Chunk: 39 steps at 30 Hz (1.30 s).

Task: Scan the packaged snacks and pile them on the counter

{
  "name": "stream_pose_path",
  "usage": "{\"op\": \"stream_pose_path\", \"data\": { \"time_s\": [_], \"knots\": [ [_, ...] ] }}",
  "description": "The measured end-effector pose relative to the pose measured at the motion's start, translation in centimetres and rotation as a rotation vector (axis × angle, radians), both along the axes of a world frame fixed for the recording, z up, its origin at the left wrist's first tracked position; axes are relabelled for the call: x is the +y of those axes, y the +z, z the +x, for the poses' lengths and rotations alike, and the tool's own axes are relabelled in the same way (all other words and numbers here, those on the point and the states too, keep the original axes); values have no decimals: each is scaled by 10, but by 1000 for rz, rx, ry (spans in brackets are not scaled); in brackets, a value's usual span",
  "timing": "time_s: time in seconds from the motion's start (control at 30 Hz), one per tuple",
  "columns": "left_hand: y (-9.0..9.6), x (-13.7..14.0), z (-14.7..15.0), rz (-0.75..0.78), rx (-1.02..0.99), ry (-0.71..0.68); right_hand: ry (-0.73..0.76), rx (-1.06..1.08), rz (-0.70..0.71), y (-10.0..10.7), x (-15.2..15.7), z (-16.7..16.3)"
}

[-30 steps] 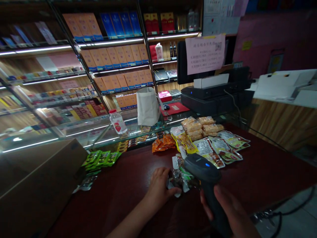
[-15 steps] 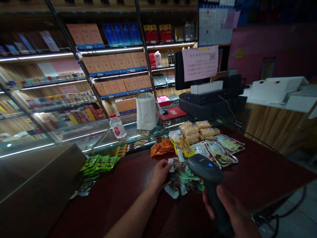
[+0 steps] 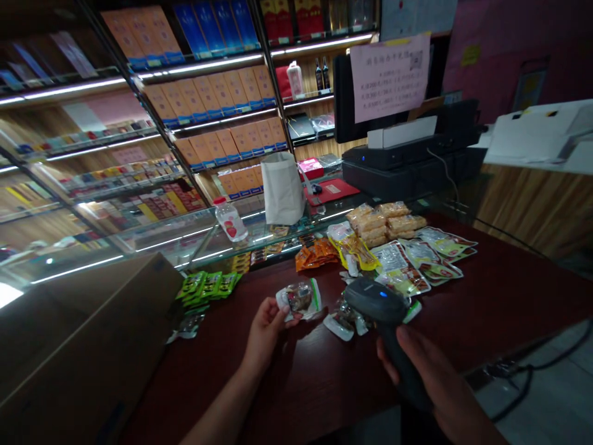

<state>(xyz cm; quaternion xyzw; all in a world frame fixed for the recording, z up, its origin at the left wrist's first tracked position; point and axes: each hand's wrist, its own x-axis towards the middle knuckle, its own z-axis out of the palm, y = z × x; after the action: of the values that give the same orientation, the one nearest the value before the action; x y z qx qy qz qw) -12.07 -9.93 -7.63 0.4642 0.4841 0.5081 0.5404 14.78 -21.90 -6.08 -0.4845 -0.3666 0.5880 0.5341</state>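
My left hand pinches the left end of a small clear snack packet with a green edge, held just over the dark red table. In my right hand is a dark barcode scanner with a blue light lit on top; my fingers wrap its handle. Beneath and behind the scanner lies a pile of similar snack packets, partly hidden by it. Orange packets, a yellow packet, silver-and-green pouches and bagged tan snacks sit farther back.
At the left stands an open cardboard box, with green packets beside it. A white paper bag and a bottle stand on the glass counter. A monitor and stocked shelves are behind.
My left hand has picked a snack packet from the pile and moved it left. The scanner stays in my right hand over the pile. The view has shifted.
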Motion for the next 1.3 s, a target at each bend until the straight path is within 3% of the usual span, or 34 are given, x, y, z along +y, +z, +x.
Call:
{"op": "stream_pose_path", "data": {
  "time_s": [0.1, 0.23, 0.4, 0.8, 1.07, 1.17, 1.3],
  "knots": [
    [0, 1, -9, 43, -19, 60, 48, -3, -12, 4, 0, -17],
    [3, 2, -11, 108, -21, 128, 78, -44, 71, 11, -3, -36],
    [3, -1, -8, 113, -12, 140, 75, -38, 52, 11, -5, -48],
    [-2, -3, -5, 138, 74, 149, 93, -91, 114, 9, -12, -50],
    [-4, -3, -4, 130, -11, 159, 72, -104, 72, 8, -20, -47],
    [-3, -2, -9, 128, -68, 228, 47, -94, 33, 3, -22, -44],
    [8, -1, -32, 14, -250, 438, 84, -108, -1, -1, -25, -34]
  ]
}}
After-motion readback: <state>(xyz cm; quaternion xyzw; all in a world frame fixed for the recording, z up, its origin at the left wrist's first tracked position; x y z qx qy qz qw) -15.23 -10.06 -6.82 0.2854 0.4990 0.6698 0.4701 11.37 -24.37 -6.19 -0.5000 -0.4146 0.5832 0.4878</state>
